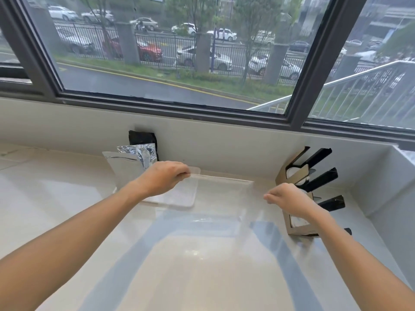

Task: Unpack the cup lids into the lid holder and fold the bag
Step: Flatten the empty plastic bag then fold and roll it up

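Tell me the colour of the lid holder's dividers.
The lid holder's dividers are black, on a brown cardboard base; the head view shows them.

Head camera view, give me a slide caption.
Both hands, left hand and right hand, hold clear bag beside lid holder.

Nearer than the fingertips the counter [202, 277] lies open. Beyond the left hand [165, 176] stand foil pouches [134, 158]; just right of the right hand [289, 197], the lid holder [298, 176] blocks passage.
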